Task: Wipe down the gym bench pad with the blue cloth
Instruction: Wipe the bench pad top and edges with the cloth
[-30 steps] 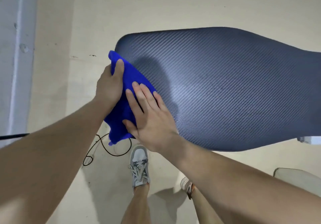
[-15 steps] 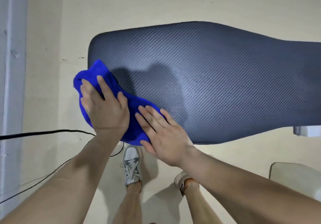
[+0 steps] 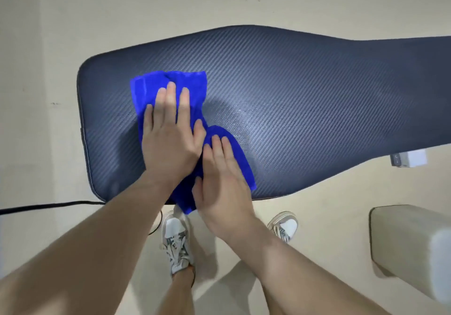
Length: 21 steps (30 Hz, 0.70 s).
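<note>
The dark carbon-weave bench pad [image 3: 305, 99] runs across the view from left to right. A bright blue cloth [image 3: 192, 87] lies spread on its left part and hangs a little over the near edge. My left hand [image 3: 170, 138] presses flat on the upper half of the cloth, fingers pointing away from me. My right hand [image 3: 222, 182] lies flat on the lower half, beside and just below the left hand, near the pad's front edge. A wet-looking sheen shows on the pad to the right of the cloth.
A black cable [image 3: 48, 206] trails over the beige floor from the left towards the pad. My two shoes [image 3: 175, 241] stand just below the pad's edge. A beige padded block [image 3: 410, 241] sits at lower right, and a white frame part [image 3: 410, 158] sticks out under the pad.
Both hands have slid the cloth from the pad's left end rim onto its top surface, moving right and away from me. The cloth is now spread flatter.
</note>
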### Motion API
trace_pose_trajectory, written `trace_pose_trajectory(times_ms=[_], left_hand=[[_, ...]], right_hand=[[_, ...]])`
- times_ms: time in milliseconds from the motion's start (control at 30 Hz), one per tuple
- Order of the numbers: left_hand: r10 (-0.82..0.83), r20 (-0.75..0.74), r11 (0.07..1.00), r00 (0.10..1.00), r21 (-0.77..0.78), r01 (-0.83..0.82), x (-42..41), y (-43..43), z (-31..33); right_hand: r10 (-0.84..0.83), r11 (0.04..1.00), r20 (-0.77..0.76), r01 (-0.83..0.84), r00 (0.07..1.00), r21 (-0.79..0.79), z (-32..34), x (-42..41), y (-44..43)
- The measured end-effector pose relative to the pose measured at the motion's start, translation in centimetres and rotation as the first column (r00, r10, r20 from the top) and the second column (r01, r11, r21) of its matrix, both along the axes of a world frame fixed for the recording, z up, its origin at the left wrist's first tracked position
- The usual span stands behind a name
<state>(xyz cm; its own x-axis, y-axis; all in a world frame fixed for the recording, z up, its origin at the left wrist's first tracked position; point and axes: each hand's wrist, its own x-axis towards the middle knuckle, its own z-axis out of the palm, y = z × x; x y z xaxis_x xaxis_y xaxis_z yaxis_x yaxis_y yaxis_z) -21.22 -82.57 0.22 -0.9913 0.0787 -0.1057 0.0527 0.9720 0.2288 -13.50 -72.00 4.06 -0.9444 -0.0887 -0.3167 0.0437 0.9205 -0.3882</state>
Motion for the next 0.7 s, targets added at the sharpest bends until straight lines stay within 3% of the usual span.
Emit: trace_pose_trajectory(times_ms=[100,200,400,567,700], left_hand=[[0.127,-0.002,0.992,0.992,-0.019,-0.127,-0.9,-5.7,0.1],[0.193,-0.023,0.981,0.981,-0.024,-0.194,-1.4,-9.8,0.3],[0.258,-0.012,0.965,0.966,-0.045,-0.258,-1.6,-8.0,-0.2],[0.063,-0.017,0.995,0.998,-0.076,-0.064,-2.0,0.7,-0.1],[-0.099,-0.002,0.995,0.995,-0.006,0.099,-0.2,9.2,-0.3]], right_hand=[[0.135,0.988,-0.094,-0.126,0.986,0.094,-2.2,0.2,-5.3],[0.139,0.990,-0.160,-0.132,0.977,0.055,-3.1,-0.8,-9.4],[0.195,0.980,-0.189,-0.185,0.962,0.065,-3.8,-0.8,-6.7],[0.082,0.988,-0.125,-0.065,0.989,0.139,-3.3,0.0,1.1],[0.051,0.967,-0.113,-0.021,0.992,0.254,-3.0,2.5,9.7]])
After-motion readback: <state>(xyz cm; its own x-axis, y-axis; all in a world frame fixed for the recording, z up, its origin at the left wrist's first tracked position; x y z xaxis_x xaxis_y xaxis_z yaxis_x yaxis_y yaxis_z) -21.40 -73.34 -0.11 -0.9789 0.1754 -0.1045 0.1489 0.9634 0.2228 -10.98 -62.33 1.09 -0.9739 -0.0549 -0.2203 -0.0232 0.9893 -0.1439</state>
